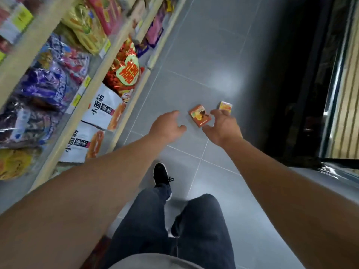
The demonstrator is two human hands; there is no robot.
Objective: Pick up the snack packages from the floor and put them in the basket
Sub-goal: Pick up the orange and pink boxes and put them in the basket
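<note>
grey floor tiles hold an orange box (200, 115) and a yellow box (225, 106) to its right. left hand (167, 125) and right hand (223, 126) reach down, fingers spread and empty. next comes grasping each; no basket is visible.

Both my arms reach forward and down. My left hand (167, 125) hangs loosely curled, holding nothing, left of the orange box (200, 115). My right hand (223, 126) spreads open just right of it.
</note>
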